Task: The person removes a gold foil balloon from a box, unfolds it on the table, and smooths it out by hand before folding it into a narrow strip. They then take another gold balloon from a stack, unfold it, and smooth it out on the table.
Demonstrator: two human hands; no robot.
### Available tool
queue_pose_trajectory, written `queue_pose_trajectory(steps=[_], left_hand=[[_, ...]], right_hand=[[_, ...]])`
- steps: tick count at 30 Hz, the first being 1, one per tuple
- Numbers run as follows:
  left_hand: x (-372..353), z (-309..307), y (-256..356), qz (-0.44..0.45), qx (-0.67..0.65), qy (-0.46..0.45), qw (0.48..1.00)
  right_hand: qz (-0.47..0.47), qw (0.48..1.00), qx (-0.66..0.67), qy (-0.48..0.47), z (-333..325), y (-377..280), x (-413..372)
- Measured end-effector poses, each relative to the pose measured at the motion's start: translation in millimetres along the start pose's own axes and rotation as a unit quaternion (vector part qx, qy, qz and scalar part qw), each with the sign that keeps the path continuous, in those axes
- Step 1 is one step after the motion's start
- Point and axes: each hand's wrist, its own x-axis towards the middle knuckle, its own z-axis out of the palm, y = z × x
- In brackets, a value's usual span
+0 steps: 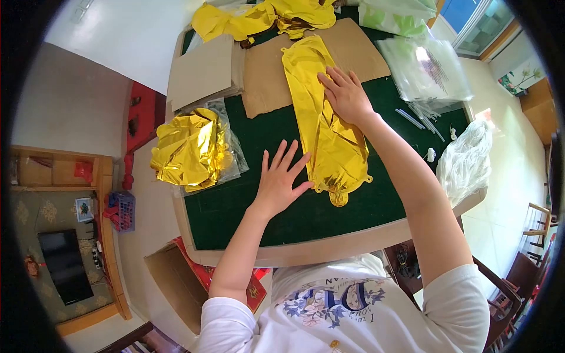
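Observation:
A gold foil balloon, deflated and creased, lies lengthwise on the table, its upper part over a sheet of brown cardboard. My right hand rests flat on the balloon's upper right side, fingers stretched out. At the balloon's lower left edge is my left hand, fingers spread, the tips close to or touching the foil. Small tabs stick out at the balloon's lower end. To the left, a pile of folded gold foil balloons sits on a clear plastic bag.
A stack of grey-brown cards lies at the left. More gold foil is at the far edge. Clear plastic sleeves, thin plastic sticks and a bundle of white string lie along the right. The dark green tabletop has a pale rim.

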Motion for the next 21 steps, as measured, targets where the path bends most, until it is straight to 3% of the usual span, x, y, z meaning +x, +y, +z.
queue_pose_trajectory(steps=[4, 8, 15, 21], left_hand=[[0, -2, -2, 0.035, -0.036, 0.011, 0.999], [51, -9, -25, 0.042, -0.076, 0.109, 0.990], [157, -7, -77, -0.034, 0.034, 0.088, 0.995], [186, -7, -87, -0.089, 0.060, 0.079, 0.991]], right_hand=[[0.001, 1.000, 0.004, 0.005, -1, 0, 0], [0.001, 1.000, 0.007, 0.004, -1, 0, -1], [0.003, 1.000, 0.001, -0.001, -3, -1, 0], [0.002, 1.000, 0.007, 0.009, 0, -1, -1]])
